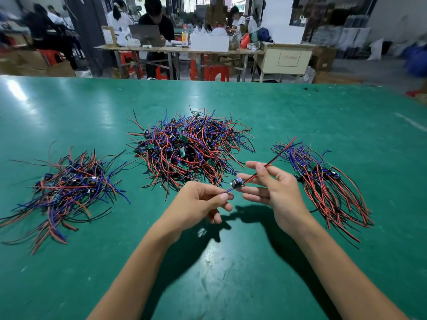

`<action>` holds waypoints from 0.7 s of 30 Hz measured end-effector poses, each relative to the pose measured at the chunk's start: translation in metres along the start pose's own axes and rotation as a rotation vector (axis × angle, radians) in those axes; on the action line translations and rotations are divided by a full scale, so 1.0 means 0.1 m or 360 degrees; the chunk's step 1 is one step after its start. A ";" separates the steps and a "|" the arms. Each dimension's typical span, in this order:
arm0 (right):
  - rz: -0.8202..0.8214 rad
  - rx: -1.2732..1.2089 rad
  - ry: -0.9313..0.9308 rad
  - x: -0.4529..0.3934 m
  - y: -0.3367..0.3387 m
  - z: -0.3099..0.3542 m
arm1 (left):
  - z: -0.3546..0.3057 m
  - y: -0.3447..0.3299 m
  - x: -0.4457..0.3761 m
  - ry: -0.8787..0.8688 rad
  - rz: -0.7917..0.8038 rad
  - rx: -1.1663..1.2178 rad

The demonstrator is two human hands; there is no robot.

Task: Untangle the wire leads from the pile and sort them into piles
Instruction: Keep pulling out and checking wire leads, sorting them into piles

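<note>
Cream cabinet [286, 57], label unreadable

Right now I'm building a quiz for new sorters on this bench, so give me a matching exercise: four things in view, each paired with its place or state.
Things:
1. tangled pile
2. combed pile
3. loose pile
4. small board with leads

Places or states:
A. held between left hand and right hand
B. on the green table, far left
C. table centre, beyond the hands
D. at right, wires running roughly parallel

Pairs: 1-C, 2-D, 3-B, 4-A
</note>
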State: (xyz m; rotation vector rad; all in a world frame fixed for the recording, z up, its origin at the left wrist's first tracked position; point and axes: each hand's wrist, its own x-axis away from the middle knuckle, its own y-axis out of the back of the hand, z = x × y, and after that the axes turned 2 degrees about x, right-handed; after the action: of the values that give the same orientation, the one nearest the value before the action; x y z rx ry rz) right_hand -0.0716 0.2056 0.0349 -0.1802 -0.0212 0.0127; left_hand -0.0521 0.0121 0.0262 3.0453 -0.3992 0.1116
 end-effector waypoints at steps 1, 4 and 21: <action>-0.0008 -0.0035 0.0008 -0.01 0.01 0.01 | 0.00 0.00 -0.01 -0.0018 -0.0006 -0.0001; -0.0078 -0.0118 0.0035 -0.04 0.04 0.02 | 0.00 0.02 -0.02 -0.0039 -0.0016 0.0026; -0.0364 -0.0169 0.0128 -0.14 0.25 0.06 | 0.08 0.13 -0.07 -0.0277 -0.0422 -0.0757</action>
State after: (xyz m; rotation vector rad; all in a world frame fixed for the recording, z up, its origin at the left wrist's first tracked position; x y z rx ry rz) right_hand -0.0861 0.2315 0.0358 -0.2833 0.0379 -0.2241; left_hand -0.0618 0.0005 0.0181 2.6080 -0.0178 -0.2308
